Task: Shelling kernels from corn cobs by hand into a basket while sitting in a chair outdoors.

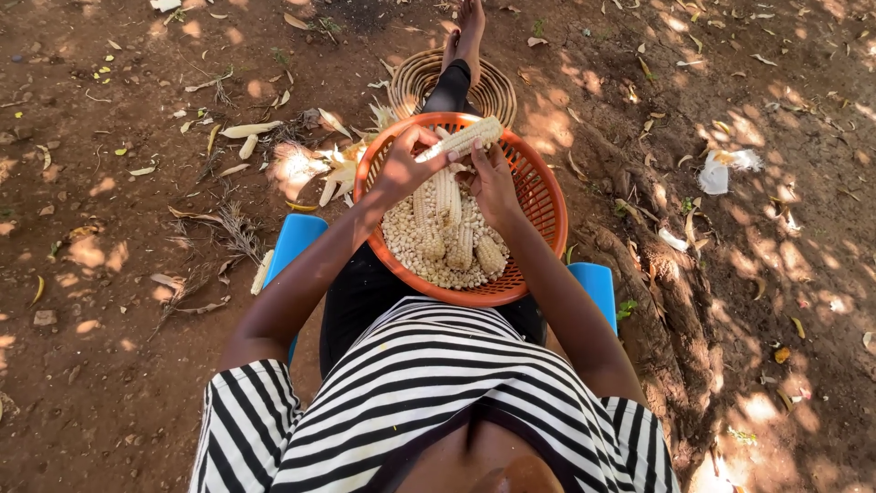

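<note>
Gripping a pale corn cob (464, 139) at both ends, the left hand (401, 167) and right hand (494, 183) close around it over the orange basket (546, 196) so kernels fall inside. Husks (333, 169) lie at 9 o'clock, a woven tray (411, 78) at 12, a root (652, 283) at 3.

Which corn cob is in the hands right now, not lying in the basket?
The pale cob slanting over the orange basket's far rim, gripped by the left hand and right hand; the other cobs rest on loose kernels.
</note>
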